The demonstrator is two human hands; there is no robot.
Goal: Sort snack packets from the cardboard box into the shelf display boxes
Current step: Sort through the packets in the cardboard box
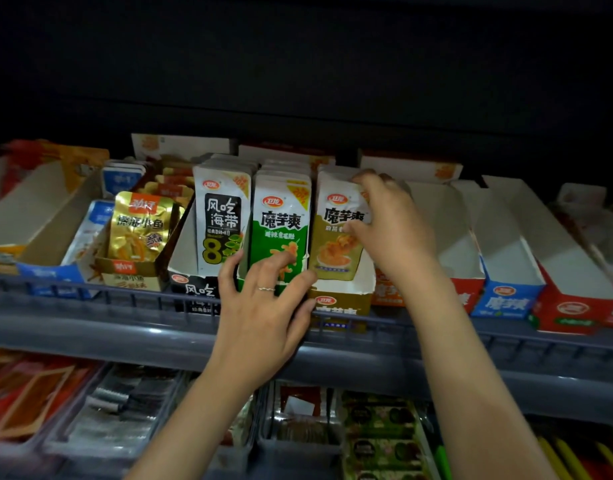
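- A grey shelf (90, 327) has a low rail (90, 296) along its front edge; the room above it is dark.
- Display boxes (190, 289) stand side by side against that edge.
- At mid-shelf a black packet (222, 220), a green packet (281, 230) and a tan packet (336, 233) stand upright in a row.
- The right hand (388, 223) pinches the tan packet's upper right corner, fingers over the top and thumb on the face; the packet stands in the tan box (343, 301).
- The left hand (263, 306) is spread flat, its fingertips on the green packet's lower face.
- Toward the shelf's right edge, a blue box (506, 296) and a red box (572, 310) show white inner walls.
- Below the shelf, trays (298, 448) hold more packets.

Dim, top black, centre lit, edges blurred and bowed
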